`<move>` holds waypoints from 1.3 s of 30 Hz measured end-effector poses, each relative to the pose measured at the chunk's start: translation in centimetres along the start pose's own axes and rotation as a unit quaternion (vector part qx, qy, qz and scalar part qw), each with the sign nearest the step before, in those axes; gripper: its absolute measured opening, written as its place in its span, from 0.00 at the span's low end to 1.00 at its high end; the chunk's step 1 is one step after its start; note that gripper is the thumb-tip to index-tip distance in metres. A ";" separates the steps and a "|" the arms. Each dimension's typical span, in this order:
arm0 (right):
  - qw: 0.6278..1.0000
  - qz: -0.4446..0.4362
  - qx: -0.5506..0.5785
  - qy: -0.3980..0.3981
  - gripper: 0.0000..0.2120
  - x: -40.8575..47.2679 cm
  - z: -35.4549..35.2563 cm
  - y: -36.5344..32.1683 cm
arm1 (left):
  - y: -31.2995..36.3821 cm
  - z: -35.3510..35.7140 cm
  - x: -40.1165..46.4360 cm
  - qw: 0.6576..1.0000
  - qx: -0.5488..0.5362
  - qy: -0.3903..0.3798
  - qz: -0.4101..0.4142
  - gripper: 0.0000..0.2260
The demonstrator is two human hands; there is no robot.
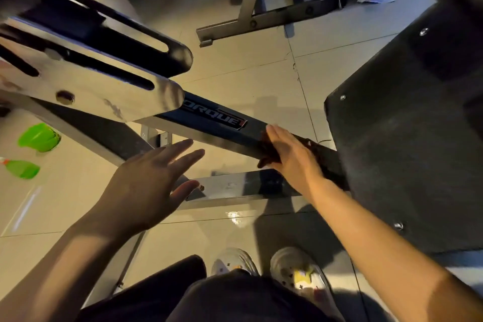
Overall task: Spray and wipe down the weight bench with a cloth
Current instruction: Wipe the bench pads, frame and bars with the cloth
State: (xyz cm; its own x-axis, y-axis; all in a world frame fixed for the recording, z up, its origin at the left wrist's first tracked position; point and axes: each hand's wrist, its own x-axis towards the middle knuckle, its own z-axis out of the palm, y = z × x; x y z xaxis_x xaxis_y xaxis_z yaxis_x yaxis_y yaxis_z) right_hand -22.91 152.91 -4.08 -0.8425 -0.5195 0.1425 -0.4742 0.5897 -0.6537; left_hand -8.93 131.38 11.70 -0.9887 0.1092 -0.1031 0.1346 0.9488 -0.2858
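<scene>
Tiled floor (235, 65) underfoot, green bottle (39, 137) lying far left. Pressing a dark cloth (266, 149) onto the bench frame (214, 115) with the right hand (290, 157) — fingers straight, together. Hovering the left hand (146, 180) over the floor — fingers spread, holding nothing. Bench pad (405, 138) tilting up at right.

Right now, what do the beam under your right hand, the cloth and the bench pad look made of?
Beam: painted metal, probably steel; glossy black, hard edges, logo decal. Cloth: soft dark reddish fabric, bunched under the right hand. Bench pad: looks like black vinyl, matte and grainy, with screws.
</scene>
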 end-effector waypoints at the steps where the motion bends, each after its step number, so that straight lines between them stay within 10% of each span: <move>1: 0.999 -0.029 -0.007 0.012 0.33 0.9 -0.1 -2.7 | 0.1 -0.4 -0.2 1.000 0.007 -0.006 -0.002 0.26; 10: 0.970 -0.116 0.194 0.086 0.20 -0.5 -3.4 -15.8 | 0.5 -4.0 -5.8 0.949 -0.215 0.085 -0.216 0.29; 20: 0.948 0.007 0.314 0.048 0.27 -6.2 -7.5 -18.5 | 5.7 -7.6 -6.2 0.800 -0.541 0.204 -0.162 0.13; 25: 0.916 0.042 0.393 0.064 0.03 -6.8 -8.3 -18.4 | 6.8 -6.0 -5.1 0.750 -0.618 0.177 -0.157 0.13; 35: 0.887 0.281 0.326 0.167 0.17 -7.2 -6.8 -7.0 | 6.7 -3.9 -1.0 0.955 -0.272 0.016 -0.121 0.15; 39: 0.852 0.404 0.236 0.235 0.26 -5.4 -6.5 -0.3 | 6.7 -3.4 0.0 0.976 -0.212 -0.033 -0.042 0.22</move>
State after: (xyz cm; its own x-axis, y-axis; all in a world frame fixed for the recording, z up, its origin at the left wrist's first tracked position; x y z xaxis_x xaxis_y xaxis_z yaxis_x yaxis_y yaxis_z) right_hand -19.86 159.53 0.14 -0.9071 0.3082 -0.2867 0.3716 0.2664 -0.8893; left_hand -8.29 138.79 13.01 -0.9868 0.0199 -0.1610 0.0001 0.9925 0.1221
